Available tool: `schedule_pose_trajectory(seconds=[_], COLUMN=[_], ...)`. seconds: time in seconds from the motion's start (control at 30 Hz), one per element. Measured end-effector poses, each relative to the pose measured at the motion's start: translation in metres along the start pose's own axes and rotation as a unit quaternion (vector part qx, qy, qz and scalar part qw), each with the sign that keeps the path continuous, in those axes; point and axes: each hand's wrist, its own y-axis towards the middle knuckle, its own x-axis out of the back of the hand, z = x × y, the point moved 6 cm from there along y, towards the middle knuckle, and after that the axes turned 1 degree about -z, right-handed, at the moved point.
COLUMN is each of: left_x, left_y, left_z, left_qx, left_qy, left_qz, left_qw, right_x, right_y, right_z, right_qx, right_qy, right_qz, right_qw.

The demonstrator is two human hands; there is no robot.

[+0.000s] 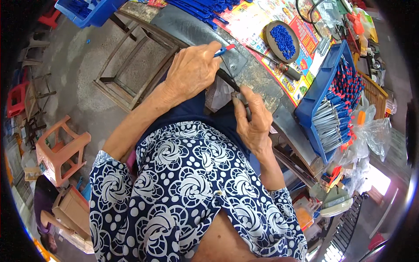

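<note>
My left hand (pixel 194 70) is closed at the table's edge, pinching a small blue piece with a red end (pixel 222 51). Lower and to the right, my right hand (pixel 255 115) is wrapped round the dark grip of a thin tool (pixel 248 110). From it a slim dark shaft points up toward the blue and red piece; whether the two touch, I cannot tell. Beyond my hands, a round brown dish (pixel 267 37) holds small blue pieces. Beside the dish lies a tool with a dark and reddish handle (pixel 289 70).
A blue tray (pixel 312 106) at the right holds many metal rods with blue and red ends. Long blue parts (pixel 198 9) lie at the table's far side. A blue bin (pixel 98 14) is at the far left, above a wooden frame (pixel 124 94). An orange stool (pixel 63 148) stands left.
</note>
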Motion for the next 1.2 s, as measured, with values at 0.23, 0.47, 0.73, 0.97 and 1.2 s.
schedule_pose_trajectory(seconds=[0.23,0.47,0.73,0.97,1.2], left_x=[-0.004,-0.006,-0.007,-0.007,-0.007], left_y=[-0.002,0.004,0.001,0.001,0.002], left_z=[0.000,-0.001,0.003,0.001,0.002], left_qx=[-0.030,-0.013,0.005,-0.005,-0.019], left_qy=[-0.022,-0.022,-0.027,-0.037,-0.048], left_qz=[-0.017,-0.013,-0.026,-0.012,-0.013], left_qw=[0.999,1.000,0.999,0.999,0.999], right_x=[0.000,-0.030,0.003,-0.001,-0.008], right_y=[-0.005,-0.023,0.002,-0.002,-0.005], right_z=[-0.019,-0.036,-0.001,-0.010,-0.026], right_qx=[-0.351,-0.518,-0.020,-0.071,-0.455], right_qy=[0.285,0.752,-0.058,0.059,0.425], right_qz=[0.056,0.083,0.026,0.024,0.040], right_qw=[0.890,0.399,0.998,0.995,0.782])
